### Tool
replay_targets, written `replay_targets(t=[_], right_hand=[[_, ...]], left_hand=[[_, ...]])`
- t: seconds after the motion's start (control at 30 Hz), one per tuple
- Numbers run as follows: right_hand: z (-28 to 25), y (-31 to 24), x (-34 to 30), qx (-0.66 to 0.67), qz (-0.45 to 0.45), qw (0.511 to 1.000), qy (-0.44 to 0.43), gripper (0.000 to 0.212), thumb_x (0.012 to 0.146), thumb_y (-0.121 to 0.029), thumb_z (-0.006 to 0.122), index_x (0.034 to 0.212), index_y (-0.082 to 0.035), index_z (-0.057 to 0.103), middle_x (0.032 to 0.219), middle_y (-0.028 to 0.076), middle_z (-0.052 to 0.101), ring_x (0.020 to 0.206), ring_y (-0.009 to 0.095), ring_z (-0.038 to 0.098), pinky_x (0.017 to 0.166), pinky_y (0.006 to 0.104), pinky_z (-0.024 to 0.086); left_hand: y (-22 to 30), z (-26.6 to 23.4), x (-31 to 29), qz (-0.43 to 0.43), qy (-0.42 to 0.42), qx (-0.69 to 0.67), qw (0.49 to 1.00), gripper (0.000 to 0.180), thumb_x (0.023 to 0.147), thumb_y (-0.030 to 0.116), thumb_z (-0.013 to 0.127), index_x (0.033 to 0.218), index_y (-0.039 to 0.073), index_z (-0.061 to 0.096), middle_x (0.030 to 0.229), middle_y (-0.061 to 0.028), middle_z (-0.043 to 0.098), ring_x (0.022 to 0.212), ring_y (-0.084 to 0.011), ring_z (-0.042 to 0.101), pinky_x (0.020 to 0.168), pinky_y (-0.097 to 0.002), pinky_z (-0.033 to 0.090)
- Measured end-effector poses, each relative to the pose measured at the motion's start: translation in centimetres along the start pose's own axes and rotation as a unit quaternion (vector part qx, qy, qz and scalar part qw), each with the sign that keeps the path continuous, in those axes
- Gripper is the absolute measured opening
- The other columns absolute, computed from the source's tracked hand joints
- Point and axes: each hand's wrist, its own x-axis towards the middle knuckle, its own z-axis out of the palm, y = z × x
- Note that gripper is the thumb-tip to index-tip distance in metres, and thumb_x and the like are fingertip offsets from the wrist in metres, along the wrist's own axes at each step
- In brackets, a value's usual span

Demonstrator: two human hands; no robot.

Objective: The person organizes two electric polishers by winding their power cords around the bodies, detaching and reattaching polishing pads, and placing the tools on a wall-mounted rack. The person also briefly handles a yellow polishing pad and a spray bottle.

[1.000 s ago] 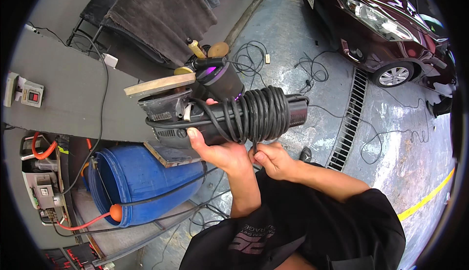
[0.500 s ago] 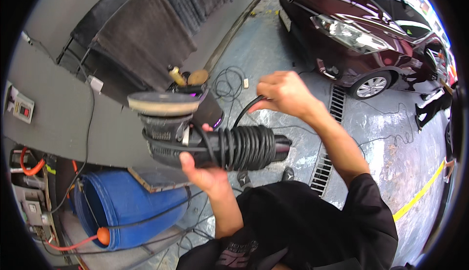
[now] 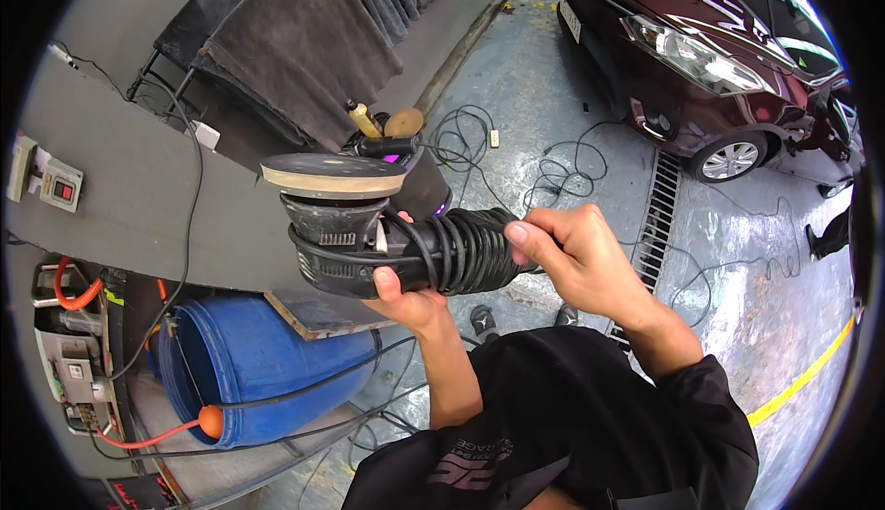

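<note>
A black car polisher (image 3: 336,243) lies across my left hand (image 3: 412,307), its round backing pad (image 3: 332,178) turned upward at the left end. The thumb of that hand presses the near side of the body, and fingertips show at the far side. Black power cord (image 3: 475,252) is wound in several tight turns around the handle. At the handle's right end my right hand (image 3: 585,261) is closed, thumb and fingers pinched on the cord against the coils. The piece of cord inside that grip is hidden.
Loose cord (image 3: 572,173) lies on the floor beyond my hands, near a maroon car (image 3: 701,67). Dark towels (image 3: 304,49) hang on a rack at the left. Below sits a blue barrel (image 3: 277,362) on its side. A drain grate (image 3: 659,215) runs along the floor.
My right hand has come down and in toward the handle, bringing the cord from above onto the coils. The left hand still holds the polisher.
</note>
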Motion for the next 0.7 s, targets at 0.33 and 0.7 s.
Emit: replay_targets(t=[0.33,0.7], right_hand=[[2.5,1.2,-4.3,0.073,0.015,0.997,-0.032,0.030,0.098,-0.022,0.050,0.082,0.001,0.060,0.062,0.017,0.059,0.057,0.024,0.062,0.055,0.0371,0.046],[9.1,11.4,0.0,-0.218,-0.376,0.893,0.119,0.027,0.094,-0.027,0.054,0.084,-0.002,0.055,0.067,0.017,0.056,0.061,0.038,0.057,0.057,0.0433,0.045]], left_hand=[[0.4,1.9,-0.3,-0.061,0.032,-0.087,0.994,0.074,0.083,0.056,0.057,0.129,-0.001,0.045,0.115,-0.0155,0.057,0.105,-0.0295,0.058,0.089,-0.0449,0.050],[3.3,3.5,-2.0,-0.248,0.017,-0.196,0.948,0.073,0.085,0.057,0.055,0.130,0.000,0.045,0.119,-0.0160,0.057,0.112,-0.0314,0.055,0.097,-0.0487,0.046]])
